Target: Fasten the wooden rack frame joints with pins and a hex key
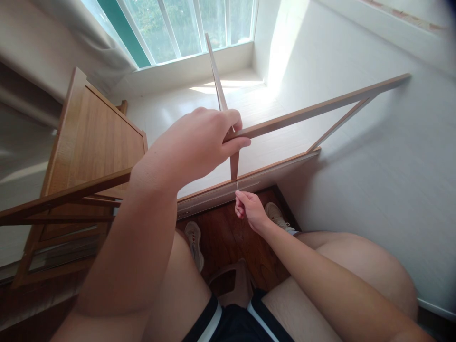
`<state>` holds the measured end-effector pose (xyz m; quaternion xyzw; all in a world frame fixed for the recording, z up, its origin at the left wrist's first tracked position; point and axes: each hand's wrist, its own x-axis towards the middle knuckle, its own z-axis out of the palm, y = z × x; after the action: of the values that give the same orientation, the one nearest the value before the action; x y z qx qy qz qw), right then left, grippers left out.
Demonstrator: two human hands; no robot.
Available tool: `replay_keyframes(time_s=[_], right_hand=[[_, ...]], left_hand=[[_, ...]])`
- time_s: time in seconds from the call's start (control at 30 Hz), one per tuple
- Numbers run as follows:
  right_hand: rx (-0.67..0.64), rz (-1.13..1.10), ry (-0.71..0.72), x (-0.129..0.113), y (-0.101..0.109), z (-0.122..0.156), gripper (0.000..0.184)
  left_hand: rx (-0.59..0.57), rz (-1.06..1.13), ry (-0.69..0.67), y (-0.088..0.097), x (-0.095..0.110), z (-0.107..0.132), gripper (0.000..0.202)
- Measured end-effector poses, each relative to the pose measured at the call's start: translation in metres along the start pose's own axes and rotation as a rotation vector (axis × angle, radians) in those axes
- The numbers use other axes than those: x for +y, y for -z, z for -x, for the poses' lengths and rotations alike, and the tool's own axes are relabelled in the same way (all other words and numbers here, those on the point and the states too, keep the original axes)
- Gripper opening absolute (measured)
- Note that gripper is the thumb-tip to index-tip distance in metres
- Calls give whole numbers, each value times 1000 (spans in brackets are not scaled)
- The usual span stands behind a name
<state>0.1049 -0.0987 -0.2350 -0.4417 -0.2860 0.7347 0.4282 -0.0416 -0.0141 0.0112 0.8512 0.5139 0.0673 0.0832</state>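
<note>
Daylight comes through a window [188, 28] beyond the wooden frame [306, 114] and brightens a pale surface [270, 111] beneath it. Left of the frame stands a panelled wooden piece of furniture [103, 137]; right of it rises a white wall [377, 180]. The left hand [199, 142] is closed around the frame where a long rail meets a crossing bar, its thumb below the rail. Just under the frame, the right hand [251, 209] pinches a thin pale rod [237, 186] at the crossing bar's lower end; whether the rod enters the wood is too small to tell.
</note>
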Motion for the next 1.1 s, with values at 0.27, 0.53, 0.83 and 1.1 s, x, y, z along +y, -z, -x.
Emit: replay_keyframes(time_s=[0.27, 0.53, 0.83, 1.1], right_hand=[[-20, -178, -21, 13, -4, 6, 38], [96, 24, 82, 15, -7, 10, 39], [150, 342, 190, 16, -10, 20, 43], [276, 1024, 394, 1, 1, 15, 42]], left_hand=[[5, -21, -11, 0, 0, 0, 33], [2, -4, -10, 1, 0, 0, 34], [2, 15, -2, 0, -1, 0, 36], [8, 11, -7, 0, 0, 0, 34]])
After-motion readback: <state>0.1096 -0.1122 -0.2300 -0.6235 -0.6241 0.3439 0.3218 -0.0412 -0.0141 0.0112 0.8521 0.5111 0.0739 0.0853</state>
